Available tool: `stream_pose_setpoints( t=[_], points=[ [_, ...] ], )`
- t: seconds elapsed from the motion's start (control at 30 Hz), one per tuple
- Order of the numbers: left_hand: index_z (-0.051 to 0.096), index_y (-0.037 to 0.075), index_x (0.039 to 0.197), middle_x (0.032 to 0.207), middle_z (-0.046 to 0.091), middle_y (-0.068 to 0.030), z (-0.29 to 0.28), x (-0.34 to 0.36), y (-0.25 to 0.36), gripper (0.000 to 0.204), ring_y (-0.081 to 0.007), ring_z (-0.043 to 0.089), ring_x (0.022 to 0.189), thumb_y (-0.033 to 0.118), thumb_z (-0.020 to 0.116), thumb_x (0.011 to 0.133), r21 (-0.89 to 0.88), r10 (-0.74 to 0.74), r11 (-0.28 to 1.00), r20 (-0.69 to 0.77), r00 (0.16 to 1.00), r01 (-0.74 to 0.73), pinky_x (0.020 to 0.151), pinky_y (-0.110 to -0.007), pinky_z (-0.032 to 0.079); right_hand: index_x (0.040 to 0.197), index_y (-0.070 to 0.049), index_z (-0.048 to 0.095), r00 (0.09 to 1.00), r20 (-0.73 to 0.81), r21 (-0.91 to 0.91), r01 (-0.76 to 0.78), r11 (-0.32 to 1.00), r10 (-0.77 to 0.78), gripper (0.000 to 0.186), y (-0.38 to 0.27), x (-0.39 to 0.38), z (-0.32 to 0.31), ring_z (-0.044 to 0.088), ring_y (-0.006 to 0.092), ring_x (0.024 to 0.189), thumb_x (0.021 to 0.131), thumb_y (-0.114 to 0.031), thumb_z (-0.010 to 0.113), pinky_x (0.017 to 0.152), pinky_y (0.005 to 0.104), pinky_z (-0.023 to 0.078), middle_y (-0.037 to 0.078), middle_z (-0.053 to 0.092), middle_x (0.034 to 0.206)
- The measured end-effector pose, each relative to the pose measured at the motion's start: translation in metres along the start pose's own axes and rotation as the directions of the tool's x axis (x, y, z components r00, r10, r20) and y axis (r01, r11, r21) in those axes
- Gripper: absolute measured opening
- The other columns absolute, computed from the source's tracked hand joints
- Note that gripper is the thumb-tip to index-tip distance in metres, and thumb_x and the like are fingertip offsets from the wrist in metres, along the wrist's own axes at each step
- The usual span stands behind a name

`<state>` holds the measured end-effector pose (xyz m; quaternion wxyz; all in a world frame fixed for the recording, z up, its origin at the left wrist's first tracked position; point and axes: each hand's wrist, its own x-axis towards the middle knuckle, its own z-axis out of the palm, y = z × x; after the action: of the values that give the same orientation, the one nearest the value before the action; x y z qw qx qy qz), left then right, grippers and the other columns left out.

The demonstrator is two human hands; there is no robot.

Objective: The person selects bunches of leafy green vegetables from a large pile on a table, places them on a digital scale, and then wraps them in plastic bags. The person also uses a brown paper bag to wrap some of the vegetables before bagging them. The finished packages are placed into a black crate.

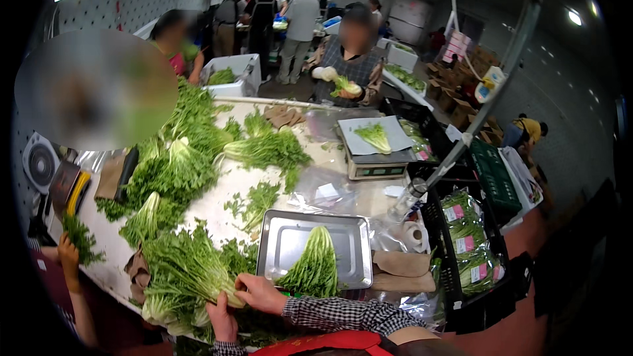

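Both of my hands are at a bunch of frisée-like greens (191,267) with pale stems, low in the middle. My left hand (223,316) grips its stem end from below, and my right hand (257,293) pinches the pale stems just to the right. More greens lie under and around the bunch. Right beside my hands, a steel tray (359,237) holds another trimmed bunch (310,260), pale end upward. A scale (376,170) carries white paper and a small pale-green head (374,137). Large heaps of greens (171,171) cover the left of the white table (204,204).
A co-worker's hand (69,254) holds greens at the left edge; another person (349,59) stands across the table holding produce. Black crates (461,270) of bagged greens line the right. A metal post (448,158) rises there. Cloths (402,270) lie right of the tray. More people work behind.
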<state>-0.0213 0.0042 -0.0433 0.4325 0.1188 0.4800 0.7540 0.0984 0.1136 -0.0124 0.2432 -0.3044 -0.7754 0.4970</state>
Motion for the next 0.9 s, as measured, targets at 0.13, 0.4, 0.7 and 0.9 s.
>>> stream_pose_setpoints(
  t=[0.13, 0.4, 0.7, 0.9],
  points=[
    [0.048, -0.002, 0.124, 0.116, 0.06, -0.011, 0.014, -0.002, 0.007, 0.035, -0.0201, 0.062, 0.101, 0.01, 0.061, 0.094, 0.024, -0.006, 1.0, -0.044, 0.999, 0.007, 0.088, -0.034, 0.051, 0.091, 0.0, 0.06, 0.994, 0.055, 0.08, -0.096, 0.992, 0.091, 0.019, 0.008, 0.002, -0.006, 0.066, 0.0263, 0.076, 0.086, -0.016, 0.068, 0.068, 0.0355, 0.051, 0.015, 0.066, 0.081],
    [0.049, -0.001, 0.135, 0.117, 0.063, -0.0123, 0.017, 0.003, 0.009, 0.049, -0.0215, 0.061, 0.103, 0.029, 0.06, 0.097, 0.43, -0.076, 0.903, 0.098, 0.992, 0.026, 0.088, -0.036, 0.052, 0.088, 0.0, 0.053, 0.986, -0.158, 0.024, 0.049, 0.998, -0.045, 0.015, 0.004, -0.006, -0.004, 0.059, 0.0319, 0.068, 0.082, -0.011, 0.062, 0.063, 0.0397, 0.048, 0.017, 0.058, 0.078],
    [0.055, -0.002, 0.119, 0.109, 0.066, -0.0117, 0.026, 0.005, 0.003, 0.03, -0.0215, 0.068, 0.094, 0.02, 0.058, 0.099, -0.126, -0.107, 0.987, -0.032, 0.994, 0.102, 0.077, -0.035, 0.058, 0.092, 0.001, 0.052, 0.973, -0.224, 0.087, -0.042, 0.995, 0.06, 0.015, -0.017, -0.008, -0.008, 0.059, 0.0235, 0.068, 0.085, -0.008, 0.061, 0.062, 0.0346, 0.05, 0.015, 0.056, 0.081],
    [0.055, 0.0, 0.118, 0.105, 0.065, -0.006, 0.031, 0.004, 0.006, 0.029, -0.0142, 0.065, 0.085, 0.017, 0.063, 0.096, -0.072, -0.095, 0.993, -0.059, 0.994, 0.091, 0.071, -0.03, 0.055, 0.114, -0.001, 0.045, 0.96, 0.041, 0.418, -0.269, 0.868, 0.277, 0.031, -0.025, -0.007, -0.012, 0.054, 0.0072, 0.065, 0.09, -0.006, 0.063, 0.053, 0.0235, 0.046, 0.004, 0.058, 0.083]
  ],
)
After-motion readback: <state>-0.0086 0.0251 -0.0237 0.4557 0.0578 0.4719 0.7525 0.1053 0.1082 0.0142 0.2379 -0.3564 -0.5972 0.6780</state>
